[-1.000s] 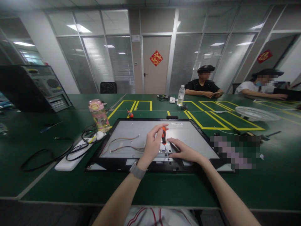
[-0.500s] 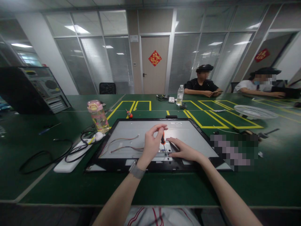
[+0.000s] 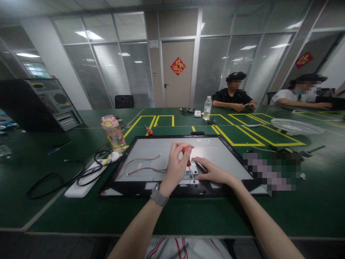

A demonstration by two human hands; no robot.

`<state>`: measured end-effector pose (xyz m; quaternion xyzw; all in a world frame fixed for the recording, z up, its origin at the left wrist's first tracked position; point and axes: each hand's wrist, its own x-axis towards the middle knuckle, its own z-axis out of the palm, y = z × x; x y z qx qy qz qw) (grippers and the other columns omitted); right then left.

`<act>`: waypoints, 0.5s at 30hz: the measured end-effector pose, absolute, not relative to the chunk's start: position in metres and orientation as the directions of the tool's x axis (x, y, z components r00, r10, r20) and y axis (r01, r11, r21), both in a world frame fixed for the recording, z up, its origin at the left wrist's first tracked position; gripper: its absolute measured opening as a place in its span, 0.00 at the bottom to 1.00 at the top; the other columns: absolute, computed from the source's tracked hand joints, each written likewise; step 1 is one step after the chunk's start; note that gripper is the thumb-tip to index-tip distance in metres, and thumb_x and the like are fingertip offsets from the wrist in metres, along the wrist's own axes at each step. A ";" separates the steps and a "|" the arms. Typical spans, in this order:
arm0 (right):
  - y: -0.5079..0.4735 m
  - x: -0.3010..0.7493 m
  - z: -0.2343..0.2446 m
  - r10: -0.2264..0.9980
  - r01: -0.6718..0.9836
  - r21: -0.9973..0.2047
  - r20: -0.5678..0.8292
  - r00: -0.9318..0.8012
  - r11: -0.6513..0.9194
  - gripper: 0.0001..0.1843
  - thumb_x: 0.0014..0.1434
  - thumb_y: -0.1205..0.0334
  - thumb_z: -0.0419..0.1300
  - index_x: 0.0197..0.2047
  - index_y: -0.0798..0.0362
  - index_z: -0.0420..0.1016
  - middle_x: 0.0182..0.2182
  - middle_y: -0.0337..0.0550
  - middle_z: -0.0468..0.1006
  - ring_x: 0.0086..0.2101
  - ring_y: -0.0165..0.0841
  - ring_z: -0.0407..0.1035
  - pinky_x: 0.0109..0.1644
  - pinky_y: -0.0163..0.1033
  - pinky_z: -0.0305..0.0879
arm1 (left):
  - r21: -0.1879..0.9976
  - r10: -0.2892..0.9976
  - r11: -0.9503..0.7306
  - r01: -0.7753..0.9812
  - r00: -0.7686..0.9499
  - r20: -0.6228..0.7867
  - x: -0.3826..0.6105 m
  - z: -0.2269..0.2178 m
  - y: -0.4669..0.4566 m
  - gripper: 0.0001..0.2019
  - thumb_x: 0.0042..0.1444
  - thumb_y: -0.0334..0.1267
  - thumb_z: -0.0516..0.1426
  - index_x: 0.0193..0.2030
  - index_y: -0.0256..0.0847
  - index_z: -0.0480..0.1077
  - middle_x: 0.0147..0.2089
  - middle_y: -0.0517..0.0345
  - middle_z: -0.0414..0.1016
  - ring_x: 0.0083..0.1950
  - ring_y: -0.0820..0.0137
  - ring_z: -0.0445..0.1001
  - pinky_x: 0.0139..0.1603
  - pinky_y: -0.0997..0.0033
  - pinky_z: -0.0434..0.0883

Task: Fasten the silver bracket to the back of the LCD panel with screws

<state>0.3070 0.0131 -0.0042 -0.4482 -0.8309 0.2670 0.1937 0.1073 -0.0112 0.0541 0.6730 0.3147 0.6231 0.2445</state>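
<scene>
My left hand [image 3: 178,160], with a watch on its wrist, is closed round the orange-and-black handle of a screwdriver [image 3: 188,162]. The screwdriver stands nearly upright, its tip down at a small metal bracket [image 3: 194,167] near the front of a display panel [image 3: 151,146]. This panel lies back side up, grey with a black frame. Beside the screwdriver tip, my right hand [image 3: 212,170] rests on the panel with its thumb and fingers stretched apart. Thin cables [image 3: 147,169] with small plugs lie across the panel to the left of my left hand.
Left of the panel are a pink-lidded bottle [image 3: 114,135], a white power strip [image 3: 83,183], black cables and a computer case [image 3: 40,104]. A white fan grille [image 3: 293,126] lies to the right. Across the green table sit two people, near a clear bottle [image 3: 207,108].
The view has shifted slightly. My left hand has turned a little on the screwdriver handle, fingers more curled over its top. My right hand stays in place on the panel.
</scene>
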 end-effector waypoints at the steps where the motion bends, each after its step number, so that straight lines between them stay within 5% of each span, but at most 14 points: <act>1: 0.013 0.307 -0.004 0.850 0.642 -0.620 0.079 -0.521 0.451 0.41 0.53 0.45 0.64 0.66 0.51 0.59 0.65 0.52 0.61 0.64 0.48 0.54 0.68 0.55 0.49 | 0.719 0.727 -0.682 0.131 0.018 0.686 0.108 0.054 -0.011 0.09 0.63 0.38 0.53 0.39 0.41 0.75 0.38 0.56 0.69 0.40 0.70 0.70 0.45 0.71 0.68; 12: 0.014 0.307 -0.005 0.851 0.625 -0.637 0.098 -0.515 0.451 0.41 0.52 0.46 0.65 0.65 0.51 0.61 0.64 0.52 0.62 0.63 0.49 0.56 0.67 0.55 0.50 | 0.734 0.734 -0.679 0.033 0.083 0.675 0.096 0.056 -0.011 0.13 0.65 0.34 0.49 0.48 0.40 0.74 0.47 0.51 0.76 0.50 0.66 0.73 0.53 0.66 0.67; 15: 0.013 0.307 -0.005 0.852 0.628 -0.633 0.099 -0.514 0.453 0.40 0.53 0.46 0.65 0.65 0.50 0.60 0.64 0.52 0.62 0.63 0.48 0.56 0.67 0.56 0.50 | 0.727 0.727 -0.685 0.038 0.102 0.679 0.096 0.057 -0.013 0.11 0.63 0.34 0.53 0.47 0.41 0.75 0.44 0.52 0.76 0.46 0.66 0.74 0.50 0.67 0.68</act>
